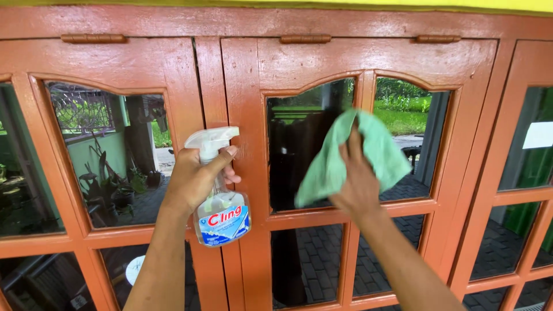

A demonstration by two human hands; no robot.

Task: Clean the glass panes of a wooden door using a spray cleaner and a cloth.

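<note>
Window frames of orange-red painted wood (242,80) fill the whole view, rising above and spreading to both sides of the two hands, with three small wooden latches along the top rail. Dark glass panes (299,150) sit in the frames and mirror a green yard, potted plants and brick paving; the arched pane directly behind the right hand is the one being touched. Against that glass lies a pale green cloth (334,167), spread out above and to both sides of the right hand (356,181), which presses it flat with fingers extended upward and palm toward the pane, so the hand is mostly open over the cloth rather than gripping it. Well to the left of that hand, the left hand (193,178) is closed around the neck of a clear spray bottle (222,216) with a white trigger head and a blue-and-red label, forefinger resting at the trigger, held upright just in front of the wooden upright between two windows.
</note>
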